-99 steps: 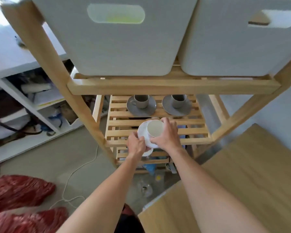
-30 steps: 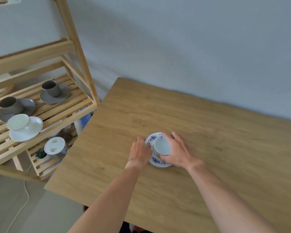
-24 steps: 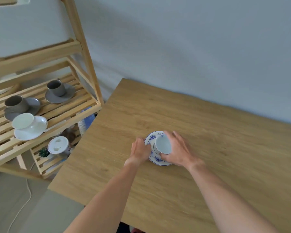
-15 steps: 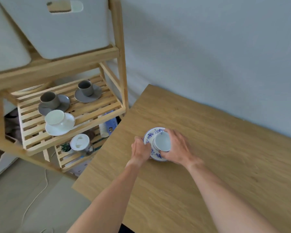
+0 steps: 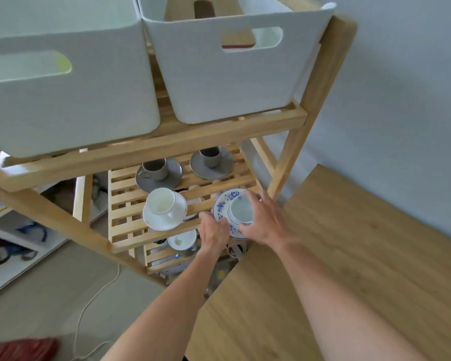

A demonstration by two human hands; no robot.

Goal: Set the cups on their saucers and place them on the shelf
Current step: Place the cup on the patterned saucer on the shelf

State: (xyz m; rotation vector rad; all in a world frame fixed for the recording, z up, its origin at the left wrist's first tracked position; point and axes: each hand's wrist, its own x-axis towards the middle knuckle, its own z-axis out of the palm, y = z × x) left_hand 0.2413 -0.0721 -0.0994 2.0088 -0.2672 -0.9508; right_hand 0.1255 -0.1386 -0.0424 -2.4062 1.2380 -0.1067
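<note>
1. Head view, left to right: white cup and saucer (image 5: 164, 209) rest on the slatted shelf (image 5: 125, 201).
2. Left hand (image 5: 215, 231) has its fingers clamped on the blue-patterned saucer (image 5: 223, 204) at its near-left rim.
3. Right hand (image 5: 264, 220) has its fingers closed around the cup (image 5: 241, 210) seated on that saucer.
4. Set hovers over the shelf's front right; free slats lie just beyond the fingers.
5. Desk (image 5: 349, 256) lies to the right.
</note>
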